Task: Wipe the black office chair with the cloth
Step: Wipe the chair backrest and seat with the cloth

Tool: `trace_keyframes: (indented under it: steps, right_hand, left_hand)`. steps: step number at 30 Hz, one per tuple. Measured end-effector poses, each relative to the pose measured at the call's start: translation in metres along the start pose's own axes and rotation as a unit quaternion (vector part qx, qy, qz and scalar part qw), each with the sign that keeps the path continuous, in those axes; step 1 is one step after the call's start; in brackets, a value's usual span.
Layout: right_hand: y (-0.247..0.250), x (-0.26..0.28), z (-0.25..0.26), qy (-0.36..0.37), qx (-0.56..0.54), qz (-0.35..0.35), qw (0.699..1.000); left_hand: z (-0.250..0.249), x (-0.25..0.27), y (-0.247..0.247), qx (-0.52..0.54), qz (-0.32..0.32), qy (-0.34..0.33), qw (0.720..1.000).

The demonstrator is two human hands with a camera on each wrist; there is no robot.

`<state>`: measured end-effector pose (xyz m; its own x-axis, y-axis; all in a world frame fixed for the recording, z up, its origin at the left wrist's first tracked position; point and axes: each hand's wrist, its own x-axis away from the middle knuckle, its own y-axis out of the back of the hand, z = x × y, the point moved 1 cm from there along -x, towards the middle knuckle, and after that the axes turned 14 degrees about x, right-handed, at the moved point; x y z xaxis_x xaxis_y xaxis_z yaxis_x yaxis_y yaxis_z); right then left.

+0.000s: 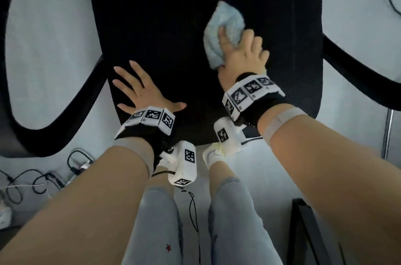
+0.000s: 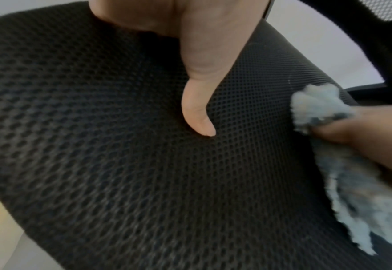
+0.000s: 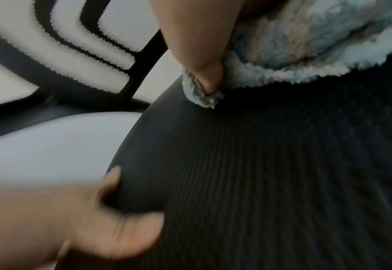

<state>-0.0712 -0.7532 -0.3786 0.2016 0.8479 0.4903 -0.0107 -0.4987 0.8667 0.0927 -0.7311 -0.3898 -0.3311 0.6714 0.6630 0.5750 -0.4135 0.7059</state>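
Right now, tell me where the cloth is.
In the head view, the cloth lies on the chair seat, right of centre, under the right hand; the left hand rests flat opposite.

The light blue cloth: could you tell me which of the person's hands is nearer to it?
Right. The right hand grips the cloth on the chair seat; the left hand rests flat on the seat, apart.
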Motion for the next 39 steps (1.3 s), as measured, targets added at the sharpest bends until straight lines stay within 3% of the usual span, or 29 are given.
trace_keyframes:
  steps: [2, 4, 6, 9, 11, 12, 14, 17, 19, 23, 25, 28, 30, 32, 35, 36, 37, 39]
  right_hand:
    - [-0.005, 0.012, 0.018, 0.123, 0.064, -0.010, 0.990]
    - [-0.005, 0.010, 0.015, 0.194, 0.116, -0.033, 0.973]
    - [0.003, -0.005, -0.002, 0.168, 0.122, -0.046, 0.977]
    - [0.016, -0.034, -0.022, -0.018, 0.022, -0.051, 0.998]
    - [0.020, -0.042, -0.014, -0.084, -0.011, -0.042, 0.995]
    - [0.021, -0.040, -0.002, -0.067, -0.002, -0.029, 0.997]
    - [0.020, -0.029, 0.027, 0.043, 0.042, -0.013, 0.998]
    - [0.015, -0.025, 0.049, 0.198, 0.115, -0.028, 0.973]
    - [0.020, -0.039, 0.043, 0.178, 0.112, -0.047, 0.977]
    - [0.033, -0.063, 0.046, -0.026, -0.012, -0.035, 0.999]
    - [0.034, -0.058, 0.069, 0.010, 0.005, -0.010, 1.000]
    - [0.030, -0.040, 0.096, 0.197, 0.077, -0.021, 0.977]
    - [0.032, -0.045, 0.092, 0.246, 0.098, -0.038, 0.964]
    - [0.037, -0.061, 0.077, 0.187, 0.088, -0.046, 0.977]
    - [0.047, -0.082, 0.066, 0.001, -0.003, -0.047, 0.999]
    - [0.049, -0.083, 0.070, -0.022, -0.004, -0.045, 0.999]
    - [0.048, -0.081, 0.078, -0.008, 0.015, -0.042, 0.999]
    - [0.046, -0.070, 0.097, 0.093, 0.058, -0.037, 0.993]
  left_hand:
    - [0.002, 0.000, 0.000, 0.000, -0.001, -0.005, 1.000]
    - [0.004, 0.000, 0.003, -0.001, 0.010, -0.010, 1.000]
    - [0.005, -0.003, 0.007, 0.000, 0.022, -0.024, 0.999]
    - [0.003, -0.018, 0.021, 0.002, 0.010, -0.060, 0.998]
    - [-0.001, -0.030, 0.031, 0.002, 0.006, -0.063, 0.998]
    - [-0.004, -0.036, 0.034, 0.004, 0.012, -0.057, 0.998]
    - [-0.007, -0.042, 0.037, 0.011, 0.026, -0.050, 0.998]
    - [-0.004, -0.046, 0.040, 0.018, 0.033, -0.057, 0.998]
    - [0.000, -0.048, 0.043, 0.019, 0.042, -0.066, 0.997]
    - [0.000, -0.050, 0.044, 0.006, 0.038, -0.066, 0.997]
    - [-0.002, -0.049, 0.043, 0.007, 0.034, -0.063, 0.997]
    - [-0.001, -0.047, 0.042, 0.021, 0.038, -0.067, 0.997]
    - [0.001, -0.047, 0.043, 0.022, 0.042, -0.072, 0.996]
    - [0.003, -0.048, 0.044, 0.025, 0.045, -0.083, 0.995]
    - [0.006, -0.049, 0.045, 0.027, 0.046, -0.094, 0.994]
    - [0.006, -0.049, 0.045, 0.024, 0.044, -0.093, 0.994]
    - [0.005, -0.049, 0.044, 0.020, 0.041, -0.090, 0.995]
    - [0.003, -0.048, 0.044, 0.016, 0.039, -0.081, 0.996]
